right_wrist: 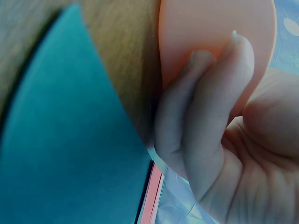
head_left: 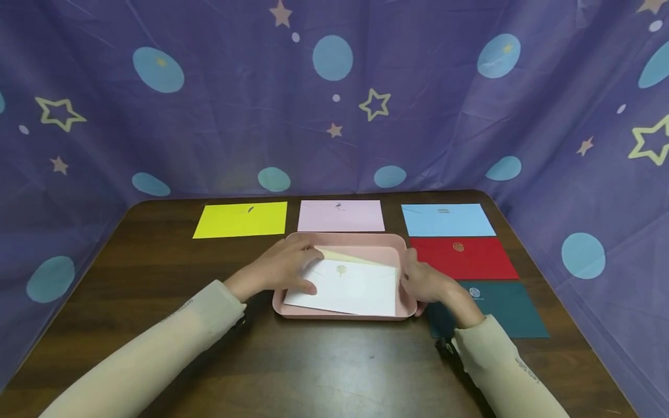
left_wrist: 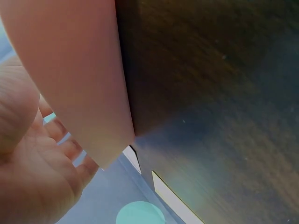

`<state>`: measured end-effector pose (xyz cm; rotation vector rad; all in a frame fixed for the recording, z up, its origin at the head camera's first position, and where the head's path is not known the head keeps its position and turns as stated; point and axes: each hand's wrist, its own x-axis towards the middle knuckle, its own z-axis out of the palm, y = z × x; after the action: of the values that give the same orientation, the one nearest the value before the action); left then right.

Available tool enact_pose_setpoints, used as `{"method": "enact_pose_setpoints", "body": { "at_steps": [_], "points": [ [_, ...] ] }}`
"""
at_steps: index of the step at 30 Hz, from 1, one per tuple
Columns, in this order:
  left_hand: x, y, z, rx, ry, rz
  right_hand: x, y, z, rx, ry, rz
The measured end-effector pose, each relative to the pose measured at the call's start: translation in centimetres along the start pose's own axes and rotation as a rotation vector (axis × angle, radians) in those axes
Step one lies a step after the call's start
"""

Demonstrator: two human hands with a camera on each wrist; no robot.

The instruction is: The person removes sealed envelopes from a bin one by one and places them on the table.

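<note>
A pink tray sits at the middle of the table, holding a white envelope with a small gold emblem. The edge of a cream envelope peeks out behind the white one. My left hand reaches over the tray's left side, thumb and fingers spread at the left end of the white envelope. At the opposite end, my right hand grips the tray's right rim. In the right wrist view its fingers bend against the outer tray wall.
Yellow, pale pink and light blue envelopes line the table's back. Red and dark green envelopes lie below the blue one, the green partly under my right forearm. A purple patterned curtain hangs behind.
</note>
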<state>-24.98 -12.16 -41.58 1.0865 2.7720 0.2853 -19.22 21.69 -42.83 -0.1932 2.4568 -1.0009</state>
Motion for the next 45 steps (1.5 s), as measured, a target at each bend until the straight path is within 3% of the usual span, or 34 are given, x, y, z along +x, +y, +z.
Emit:
{"method": "enact_pose_setpoints", "body": {
  "at_steps": [7, 16, 28, 36, 42, 45],
  "points": [
    [-0.2, 0.6, 0.1, -0.024, 0.010, 0.004, -0.1, 0.0, 0.0, -0.021, 0.002, 0.010],
    [-0.9, 1.3, 0.4, -0.075, -0.036, -0.064, -0.3, 0.0, 0.4, -0.011, -0.011, -0.022],
    [-0.6, 1.2, 0.0, -0.102, 0.010, -0.033, -0.1, 0.0, 0.2, -0.031, -0.015, -0.019],
    [-0.3, 0.5, -1.1, -0.268, 0.062, -0.011, 0.0, -0.1, 0.1, -0.021, 0.003, -0.037],
    [-0.8, -0.4, -2.3, -0.463, 0.000, -0.017, -0.1, -0.1, 0.1, -0.022, 0.005, -0.043],
    [-1.4, -0.8, -2.4, -0.531, -0.042, -0.061, 0.0, -0.1, 0.1, -0.016, 0.009, -0.037]
  ]
}}
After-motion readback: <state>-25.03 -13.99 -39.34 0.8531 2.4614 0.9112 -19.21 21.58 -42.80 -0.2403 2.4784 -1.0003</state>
